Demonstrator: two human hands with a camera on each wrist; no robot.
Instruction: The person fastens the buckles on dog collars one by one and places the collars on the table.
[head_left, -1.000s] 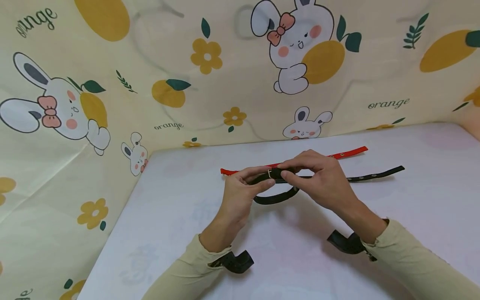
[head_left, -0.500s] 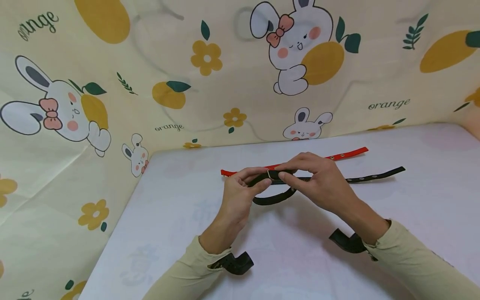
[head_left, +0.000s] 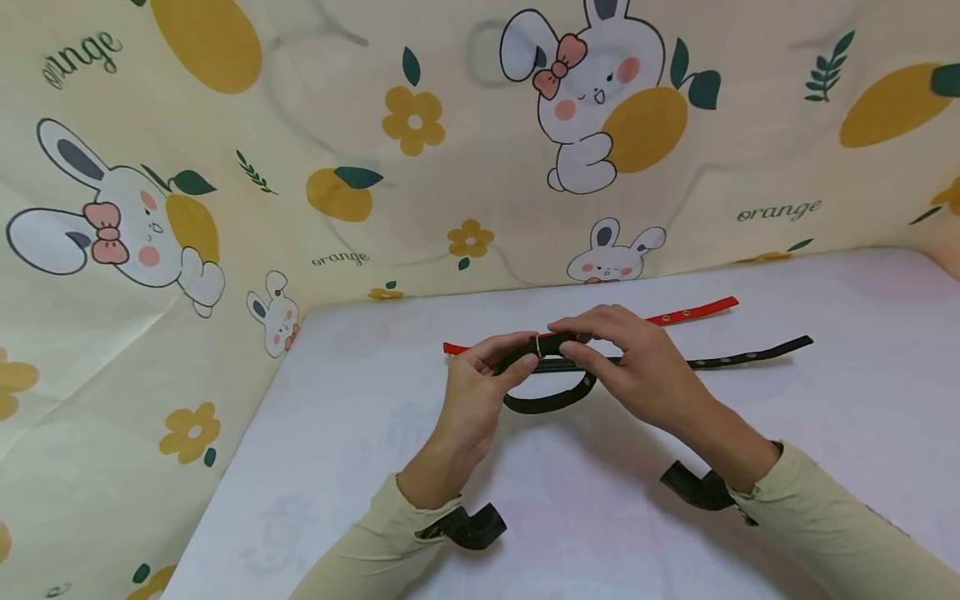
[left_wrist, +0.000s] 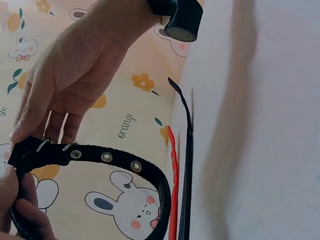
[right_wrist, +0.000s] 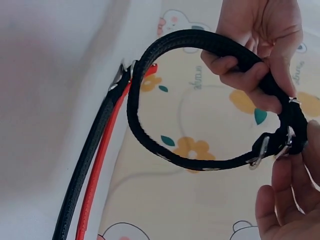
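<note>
A black collar [head_left: 547, 405], curved into a closed loop, is held up off the table between both hands. My left hand [head_left: 477, 400] pinches its strap between thumb and fingers, just left of a narrow metal keeper [right_wrist: 295, 101]. On the other side of that keeper, my right hand [head_left: 637, 358] pinches the buckle end with thumb and fingertips. In the right wrist view a metal buckle [right_wrist: 286, 142] and a D-ring [right_wrist: 260, 156] show beside the right fingertips. Metal eyelets [left_wrist: 106, 157] line the strap in the left wrist view. The strap's tip is hidden by the fingers.
Behind the hands, a red collar [head_left: 697, 312] and a second black collar [head_left: 750, 357] lie stretched out flat on the white table [head_left: 360, 433]. A cloth printed with rabbits and oranges [head_left: 420, 183] rises at the table's back and left. Black mounts [head_left: 697, 487] sit at both wrists.
Both hands keep their hold on the black collar, with only small shifts of the right fingers near the buckle. The whole head view has drifted slightly downward in the frame.
</note>
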